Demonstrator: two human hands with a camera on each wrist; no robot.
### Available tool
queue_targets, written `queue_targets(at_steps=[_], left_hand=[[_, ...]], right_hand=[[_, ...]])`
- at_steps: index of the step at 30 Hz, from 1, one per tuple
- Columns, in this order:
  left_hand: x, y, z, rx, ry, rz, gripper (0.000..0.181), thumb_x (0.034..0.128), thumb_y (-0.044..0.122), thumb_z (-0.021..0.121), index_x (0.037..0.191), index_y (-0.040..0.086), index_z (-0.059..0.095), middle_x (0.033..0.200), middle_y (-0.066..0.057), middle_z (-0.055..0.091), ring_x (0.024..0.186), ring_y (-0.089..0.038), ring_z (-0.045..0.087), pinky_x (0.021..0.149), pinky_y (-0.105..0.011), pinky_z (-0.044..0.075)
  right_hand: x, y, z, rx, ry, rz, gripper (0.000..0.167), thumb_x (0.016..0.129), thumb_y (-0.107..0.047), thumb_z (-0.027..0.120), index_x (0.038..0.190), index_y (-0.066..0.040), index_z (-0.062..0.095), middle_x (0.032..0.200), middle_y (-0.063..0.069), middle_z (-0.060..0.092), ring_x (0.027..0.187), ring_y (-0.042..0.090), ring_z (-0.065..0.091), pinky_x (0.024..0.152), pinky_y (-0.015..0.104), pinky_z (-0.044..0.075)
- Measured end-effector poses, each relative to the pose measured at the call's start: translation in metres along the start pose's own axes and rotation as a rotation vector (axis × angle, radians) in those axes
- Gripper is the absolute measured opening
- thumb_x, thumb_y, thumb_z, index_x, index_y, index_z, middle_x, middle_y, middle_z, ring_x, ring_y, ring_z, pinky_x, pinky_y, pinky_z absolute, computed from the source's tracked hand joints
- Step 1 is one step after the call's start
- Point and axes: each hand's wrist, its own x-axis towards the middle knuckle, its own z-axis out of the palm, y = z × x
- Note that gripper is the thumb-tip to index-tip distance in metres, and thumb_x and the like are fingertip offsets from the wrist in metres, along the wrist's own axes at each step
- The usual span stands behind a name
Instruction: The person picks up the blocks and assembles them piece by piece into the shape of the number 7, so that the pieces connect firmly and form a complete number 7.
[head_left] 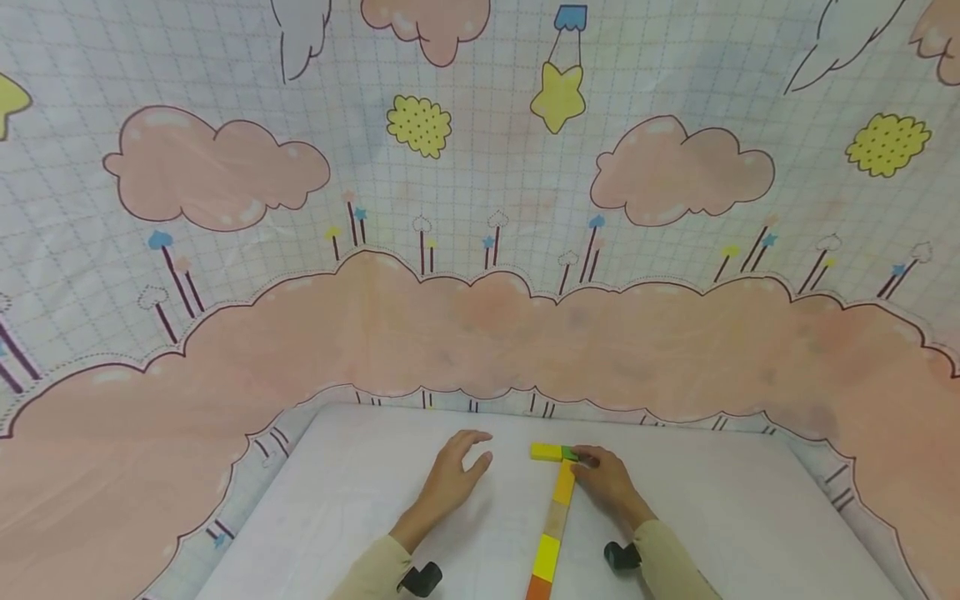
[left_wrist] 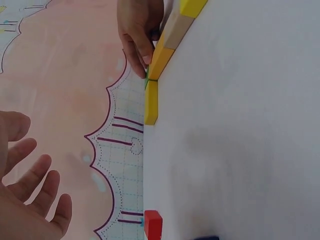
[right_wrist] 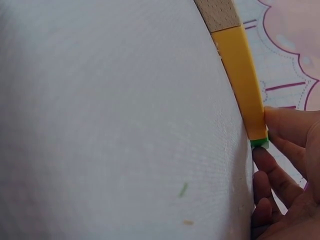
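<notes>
A row of blocks runs up the white table. From near to far it shows a dark orange block (head_left: pixel 538 588), a bright yellow one (head_left: pixel 547 558), a plain wooden one (head_left: pixel 555 520) and a yellow-orange one (head_left: pixel 564 483). Across its far end lie a yellow block (head_left: pixel 546 451) and a small green block (head_left: pixel 567 453), end to end. My right hand (head_left: pixel 609 483) pinches the green block, which its fingers partly cover; the thumb (right_wrist: pixel 287 122) lies against the yellow-orange block's side. My left hand (head_left: pixel 450 473) hovers left of the row, fingers apart, holding nothing.
In the left wrist view a red block (left_wrist: pixel 153 225) stands by the table edge, with part of a dark blue object (left_wrist: pixel 207 238) near it. A patterned cloth (head_left: pixel 480 333) hangs behind the white tabletop (head_left: pixel 337 467).
</notes>
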Motion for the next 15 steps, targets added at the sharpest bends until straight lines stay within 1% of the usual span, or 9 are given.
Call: queue_targets(at_steps=[6,8,11,15], left_hand=[[-0.008,-0.005,-0.012,-0.008,0.005,-0.038,0.029,0.0958,0.021,0.063,0.124,0.015,0.063,0.127,-0.003,0.063,0.121,-0.023,0.057,0.105,-0.050,0.046],[-0.011,-0.008,-0.015,-0.005,0.009,-0.038,0.029,0.0954,0.019,0.063,0.124,0.015,0.064,0.125,-0.003,0.063,0.120,-0.023,0.057,0.105,-0.050,0.046],[-0.015,-0.013,-0.020,-0.008,0.009,-0.043,0.028,0.0950,0.018,0.064,0.122,0.013,0.064,0.122,-0.005,0.065,0.120,-0.024,0.058,0.105,-0.051,0.046],[-0.023,-0.020,-0.027,-0.011,0.007,-0.080,0.027,0.0954,0.019,0.063,0.122,0.015,0.064,0.125,-0.005,0.064,0.121,-0.026,0.057,0.104,-0.052,0.046]], right_hand=[[-0.001,-0.001,0.000,0.003,0.001,0.007,0.035,0.091,-0.023,0.067,0.126,-0.019,0.066,0.130,0.011,0.060,0.118,0.032,0.052,0.103,0.057,0.043],[-0.001,0.000,0.000,0.002,0.001,0.003,0.035,0.091,-0.023,0.067,0.125,-0.019,0.066,0.130,0.011,0.060,0.118,0.032,0.052,0.103,0.057,0.043],[-0.001,0.001,0.000,-0.004,0.003,-0.002,0.034,0.091,-0.022,0.067,0.125,-0.019,0.066,0.129,0.010,0.060,0.119,0.032,0.052,0.103,0.057,0.043],[0.000,0.001,0.000,-0.013,0.006,-0.019,0.034,0.091,-0.021,0.067,0.125,-0.019,0.067,0.129,0.010,0.061,0.119,0.032,0.052,0.103,0.058,0.043]])
